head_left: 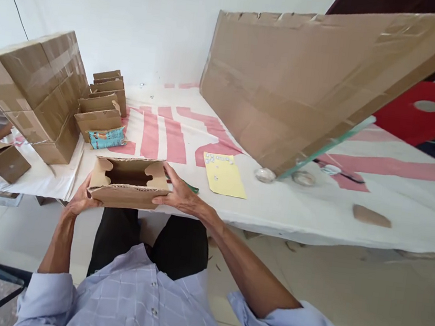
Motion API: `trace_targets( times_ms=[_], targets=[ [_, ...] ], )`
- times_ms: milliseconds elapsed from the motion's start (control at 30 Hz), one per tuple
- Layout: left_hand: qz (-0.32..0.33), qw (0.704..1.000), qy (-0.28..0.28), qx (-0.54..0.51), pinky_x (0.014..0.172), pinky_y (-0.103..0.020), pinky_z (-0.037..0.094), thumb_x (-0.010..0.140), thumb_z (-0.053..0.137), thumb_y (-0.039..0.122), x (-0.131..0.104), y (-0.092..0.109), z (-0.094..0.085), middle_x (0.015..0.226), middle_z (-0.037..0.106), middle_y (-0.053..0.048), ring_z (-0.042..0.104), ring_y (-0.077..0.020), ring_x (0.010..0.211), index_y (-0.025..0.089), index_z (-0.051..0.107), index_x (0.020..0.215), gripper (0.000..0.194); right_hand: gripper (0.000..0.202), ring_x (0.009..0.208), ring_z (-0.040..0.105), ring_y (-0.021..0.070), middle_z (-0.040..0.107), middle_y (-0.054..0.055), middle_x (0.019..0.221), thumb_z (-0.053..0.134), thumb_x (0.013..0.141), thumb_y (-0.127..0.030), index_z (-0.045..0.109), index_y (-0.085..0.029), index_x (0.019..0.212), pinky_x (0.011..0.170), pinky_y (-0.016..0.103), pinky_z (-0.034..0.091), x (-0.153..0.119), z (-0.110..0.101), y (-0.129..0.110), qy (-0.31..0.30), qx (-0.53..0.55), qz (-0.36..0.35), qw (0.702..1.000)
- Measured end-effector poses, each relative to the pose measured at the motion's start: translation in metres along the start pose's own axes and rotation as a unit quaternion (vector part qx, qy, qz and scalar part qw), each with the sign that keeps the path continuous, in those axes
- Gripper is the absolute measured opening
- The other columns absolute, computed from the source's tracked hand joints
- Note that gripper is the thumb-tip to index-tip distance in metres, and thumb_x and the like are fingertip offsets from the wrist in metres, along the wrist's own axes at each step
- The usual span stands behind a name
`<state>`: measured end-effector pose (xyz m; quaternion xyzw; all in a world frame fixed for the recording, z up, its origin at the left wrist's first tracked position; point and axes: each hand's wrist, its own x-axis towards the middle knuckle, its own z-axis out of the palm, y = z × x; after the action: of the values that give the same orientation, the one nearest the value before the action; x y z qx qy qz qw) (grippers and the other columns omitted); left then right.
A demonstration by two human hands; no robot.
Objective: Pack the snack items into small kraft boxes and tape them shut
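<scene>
Between my two hands is a small brown cardboard box (126,195), its top open and its inside dark. My left hand (83,197) grips the box's left end, the thumb along its near side. At the right end my right hand (178,190) holds it, fingers over the far corner and thumb on the near wall. The box is at the table's front edge, above my lap. Partly hidden behind my right hand lies a thin green and red item (191,186). A blue printed packet (106,138) rests beyond the box, leaning against a folded cardboard piece.
Several open cardboard boxes (105,91) stand in a row behind the packet. Taped cartons (44,89) are stacked at left, near another person. A yellow sheet (224,177) with small items lies right of me. A large cardboard panel (291,82) stands tilted beside two tape rolls (303,178).
</scene>
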<state>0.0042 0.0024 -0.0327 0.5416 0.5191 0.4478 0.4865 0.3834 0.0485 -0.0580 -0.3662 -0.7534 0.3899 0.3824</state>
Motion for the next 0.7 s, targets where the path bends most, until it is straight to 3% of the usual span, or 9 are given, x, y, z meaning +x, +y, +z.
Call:
trace_targets(
  times_ms=[100,200,300,367,433,600,700],
  targets=[
    [0.015,0.999,-0.031,0.034,0.111,-0.046,0.057,0.050,0.102,0.018,-0.005,0.002,0.007,0.117,0.082,-0.013,0.066,-0.0434,0.136,0.019,0.077,0.122,0.076,0.141,0.166,0.042,0.0409,0.034,0.020,0.183,0.097,0.075,-0.064,0.013,-0.031,0.183,0.134,0.060,0.039,-0.001,0.004,0.010,0.003,0.003,0.013,1.000],
    [0.059,0.998,-0.029,-0.020,0.113,-0.046,0.056,0.055,0.106,0.033,-0.009,0.007,0.002,0.150,0.070,-0.017,0.056,-0.0446,0.151,0.023,0.071,0.135,0.088,0.140,0.165,0.043,0.0407,0.033,0.018,0.184,0.096,0.076,-0.062,0.011,-0.033,0.183,0.133,0.060,0.040,-0.004,0.004,0.013,0.008,-0.011,0.010,1.000],
    [0.117,0.992,0.012,-0.044,0.116,-0.049,0.054,0.069,0.098,0.056,-0.012,0.023,-0.009,0.171,0.053,-0.015,0.041,-0.0458,0.163,0.026,0.076,0.123,0.066,0.139,0.164,0.044,0.0415,0.036,0.018,0.182,0.097,0.077,-0.061,0.012,-0.033,0.183,0.133,0.061,0.041,-0.009,0.001,0.010,0.002,-0.043,0.001,0.999],
    [0.133,0.991,0.005,0.027,0.124,-0.054,0.047,0.083,0.088,0.061,-0.013,0.038,-0.011,0.174,0.049,-0.014,0.037,-0.0454,0.165,0.025,0.080,0.113,0.047,0.137,0.163,0.046,0.0419,0.039,0.018,0.181,0.095,0.079,-0.061,0.011,-0.032,0.183,0.133,0.061,0.042,-0.013,0.001,0.008,-0.002,-0.071,-0.013,0.997],
    [0.146,0.980,-0.034,0.128,0.132,-0.056,0.038,0.086,0.087,0.058,-0.014,0.051,-0.007,0.170,0.051,-0.013,0.039,-0.0440,0.163,0.027,0.082,0.117,0.044,0.134,0.163,0.046,0.0422,0.040,0.018,0.179,0.092,0.082,-0.061,0.011,-0.031,0.183,0.133,0.061,0.042,-0.019,0.002,0.005,0.002,-0.100,-0.039,0.994],
    [0.164,0.944,-0.090,0.271,0.127,-0.058,0.045,0.071,0.100,0.056,-0.019,0.062,0.008,0.140,0.058,-0.011,0.057,-0.0390,0.138,0.031,0.062,0.159,0.099,0.121,0.164,0.044,0.0412,0.040,0.017,0.179,0.084,0.092,-0.057,0.009,-0.031,0.183,0.134,0.063,0.044,-0.033,0.010,-0.003,0.037,-0.160,-0.089,0.982],
    [0.169,0.939,-0.086,0.287,0.123,-0.058,0.047,0.069,0.101,0.057,-0.021,0.062,0.010,0.135,0.058,-0.010,0.057,-0.0371,0.130,0.033,0.049,0.169,0.115,0.120,0.163,0.046,0.0418,0.041,0.018,0.178,0.082,0.093,-0.056,0.006,-0.031,0.183,0.131,0.065,0.047,-0.038,0.011,-0.007,0.040,-0.179,-0.085,0.979]
  ],
)
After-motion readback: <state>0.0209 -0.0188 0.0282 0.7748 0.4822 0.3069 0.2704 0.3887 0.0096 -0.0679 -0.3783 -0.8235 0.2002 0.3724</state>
